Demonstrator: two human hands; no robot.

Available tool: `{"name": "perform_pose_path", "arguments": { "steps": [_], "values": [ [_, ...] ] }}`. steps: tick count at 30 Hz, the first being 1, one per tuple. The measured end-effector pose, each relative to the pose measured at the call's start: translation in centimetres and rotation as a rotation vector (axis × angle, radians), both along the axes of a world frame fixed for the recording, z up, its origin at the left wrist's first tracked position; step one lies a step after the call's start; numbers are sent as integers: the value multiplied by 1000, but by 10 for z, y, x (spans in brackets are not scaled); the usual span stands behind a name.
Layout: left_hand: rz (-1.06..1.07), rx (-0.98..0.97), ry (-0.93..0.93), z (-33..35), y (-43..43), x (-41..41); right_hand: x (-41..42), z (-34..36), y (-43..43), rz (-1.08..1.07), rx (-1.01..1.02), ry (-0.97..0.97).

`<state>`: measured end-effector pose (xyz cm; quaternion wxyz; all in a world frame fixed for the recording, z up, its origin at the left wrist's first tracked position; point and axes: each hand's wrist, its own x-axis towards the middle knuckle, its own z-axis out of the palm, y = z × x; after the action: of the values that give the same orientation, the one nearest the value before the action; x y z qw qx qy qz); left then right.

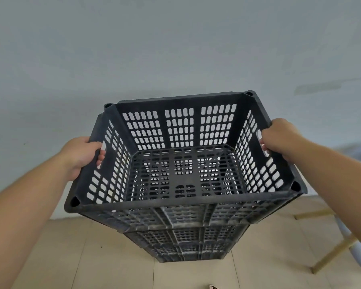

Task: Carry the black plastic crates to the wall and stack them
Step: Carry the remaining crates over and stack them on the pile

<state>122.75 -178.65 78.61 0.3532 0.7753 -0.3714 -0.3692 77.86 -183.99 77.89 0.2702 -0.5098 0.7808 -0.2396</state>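
A black plastic crate (181, 126) with slotted walls and an open top fills the middle of the view, empty inside. My left hand (81, 155) grips its left handle slot, fingers curled through the opening. My right hand (279, 138) grips the right handle slot the same way. Directly beneath it are more black crates (181, 243) in a stack standing on the floor, close to the pale wall (175, 49). Whether the top crate rests on the stack or hangs just above it I cannot tell.
Beige floor tiles (92, 257) spread around the stack. A light wooden frame with legs (333, 251) and a pale blue object stand at the right. A bit of footwear (214, 286) shows at the bottom edge.
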Motion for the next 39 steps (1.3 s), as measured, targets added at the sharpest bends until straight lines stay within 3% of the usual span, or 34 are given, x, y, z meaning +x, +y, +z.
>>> {"name": "perform_pose_path", "arguments": {
  "steps": [12,17,25,34,39],
  "values": [
    [-17,58,17,-23,-53,14,13,-12,-47,78,112,245],
    [-69,80,-151,-32,-56,15,20,-4,-48,259,290,478],
    [-136,173,-152,-28,-60,23,34,15,-38,422,365,685],
    [-137,184,-151,-32,-52,25,30,2,-43,321,326,570],
    [-152,150,-152,-32,-62,30,25,-9,-44,155,250,289]
  ]
}}
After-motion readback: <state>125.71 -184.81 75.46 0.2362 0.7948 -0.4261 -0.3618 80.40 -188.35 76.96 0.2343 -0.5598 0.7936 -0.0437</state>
